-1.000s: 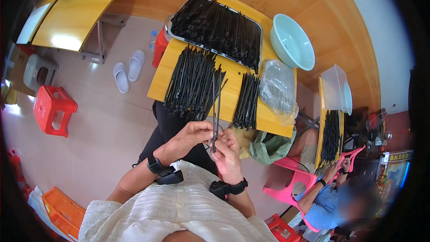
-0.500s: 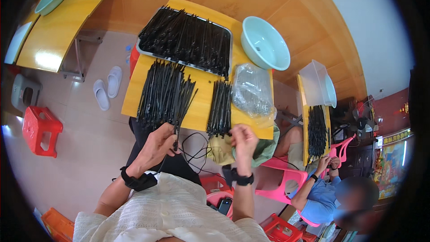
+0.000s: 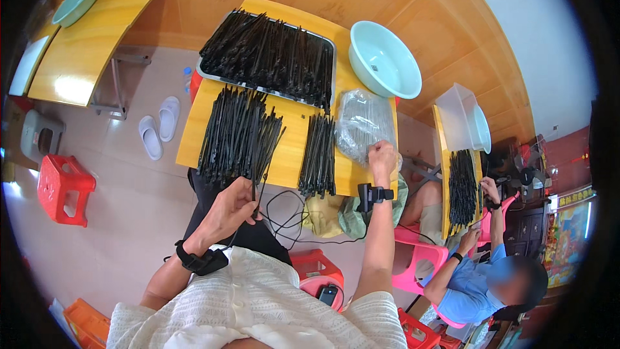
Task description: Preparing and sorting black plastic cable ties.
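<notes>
Head view: black ties (image 3: 257,174) pinched between left-hand fingers (image 3: 247,189).

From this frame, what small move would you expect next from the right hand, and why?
Probably pinching open the clear plastic bags: the right hand rests at their near edge, while the left hand holds black ties at the big bundle, seemingly ready for bagging.

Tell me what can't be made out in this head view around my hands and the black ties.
- Right hand: its fingertips sink into the clear plastic bag, so its grip is unclear.
- Left hand: its palm faces away; how many black ties it pinches can't be told.
- Tray: its floor is buried under ties.
- Second table: fisheye bending shrinks its ties.
</notes>
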Demonstrator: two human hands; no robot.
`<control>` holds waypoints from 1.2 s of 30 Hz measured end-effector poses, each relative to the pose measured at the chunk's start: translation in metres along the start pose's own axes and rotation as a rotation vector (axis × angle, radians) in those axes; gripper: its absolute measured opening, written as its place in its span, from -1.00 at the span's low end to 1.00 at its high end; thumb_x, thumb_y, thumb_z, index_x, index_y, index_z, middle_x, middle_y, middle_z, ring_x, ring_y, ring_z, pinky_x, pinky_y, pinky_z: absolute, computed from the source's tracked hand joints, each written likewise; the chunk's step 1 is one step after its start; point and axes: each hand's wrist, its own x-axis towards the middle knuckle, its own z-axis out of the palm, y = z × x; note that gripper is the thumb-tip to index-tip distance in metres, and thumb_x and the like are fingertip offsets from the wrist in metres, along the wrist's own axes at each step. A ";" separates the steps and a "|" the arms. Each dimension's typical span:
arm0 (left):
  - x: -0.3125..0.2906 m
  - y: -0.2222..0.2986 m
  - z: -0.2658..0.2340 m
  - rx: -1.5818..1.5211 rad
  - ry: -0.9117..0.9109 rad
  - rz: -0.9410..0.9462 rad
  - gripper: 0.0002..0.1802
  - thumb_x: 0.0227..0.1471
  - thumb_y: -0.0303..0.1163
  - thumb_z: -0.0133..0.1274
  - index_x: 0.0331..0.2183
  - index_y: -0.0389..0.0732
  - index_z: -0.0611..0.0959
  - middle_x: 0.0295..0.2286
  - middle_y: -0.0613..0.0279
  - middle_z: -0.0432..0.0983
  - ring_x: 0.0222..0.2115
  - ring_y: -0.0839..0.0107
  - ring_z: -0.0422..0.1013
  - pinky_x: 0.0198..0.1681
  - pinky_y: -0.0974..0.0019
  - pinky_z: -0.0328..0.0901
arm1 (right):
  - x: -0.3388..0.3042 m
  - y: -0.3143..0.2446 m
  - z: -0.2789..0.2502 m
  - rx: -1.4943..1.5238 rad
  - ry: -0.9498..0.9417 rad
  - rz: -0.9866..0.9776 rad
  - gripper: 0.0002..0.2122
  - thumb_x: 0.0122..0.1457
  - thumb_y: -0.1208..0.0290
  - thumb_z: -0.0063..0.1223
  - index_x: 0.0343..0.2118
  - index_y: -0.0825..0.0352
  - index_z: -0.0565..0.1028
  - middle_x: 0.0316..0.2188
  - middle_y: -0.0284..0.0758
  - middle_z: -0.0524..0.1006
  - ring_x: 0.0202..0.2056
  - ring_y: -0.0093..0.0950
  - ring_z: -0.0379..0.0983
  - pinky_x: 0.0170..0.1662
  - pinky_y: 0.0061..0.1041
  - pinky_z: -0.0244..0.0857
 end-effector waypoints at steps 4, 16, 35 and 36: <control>-0.002 0.003 -0.002 -0.001 -0.014 -0.015 -0.83 0.01 -0.61 -0.16 -0.29 -0.29 0.28 -0.42 0.18 0.39 -0.44 0.44 0.43 -0.45 0.46 0.37 | 0.011 0.022 0.008 0.130 -0.062 0.079 -0.83 -0.13 0.35 0.08 -0.55 0.37 0.53 -0.59 -0.13 0.52 -0.48 -0.21 0.48 -0.35 -0.33 0.33; -0.010 -0.002 -0.009 -0.114 -0.013 0.026 -0.81 -0.07 -0.67 -0.16 -0.34 -0.25 0.29 -0.43 0.22 0.36 -0.42 0.45 0.41 -0.42 0.46 0.33 | -0.013 0.020 -0.037 0.925 -0.452 0.462 -0.90 -0.11 0.52 -0.01 -0.46 0.35 0.46 -0.70 -0.43 0.38 -0.73 -0.71 0.20 -0.75 -0.75 -0.06; -0.016 -0.002 -0.010 -0.148 -0.010 0.032 -0.72 -0.07 -0.68 -0.06 -0.29 -0.22 0.30 -0.40 0.27 0.36 -0.38 0.49 0.40 -0.37 0.49 0.27 | -0.103 0.045 -0.082 0.849 -0.250 0.316 -0.91 0.03 0.42 0.06 -0.51 0.30 0.46 -0.79 -0.60 0.23 -0.83 -0.80 -0.03 -0.78 -0.72 -0.24; -0.015 -0.003 -0.011 -0.152 -0.045 0.048 -0.72 -0.07 -0.68 -0.05 -0.28 -0.23 0.30 -0.39 0.27 0.36 -0.38 0.50 0.40 -0.37 0.49 0.27 | -0.111 0.035 -0.088 0.904 -0.253 0.379 -0.91 0.04 0.41 0.07 -0.49 0.31 0.46 -0.79 -0.62 0.20 -0.82 -0.81 -0.05 -0.78 -0.73 -0.26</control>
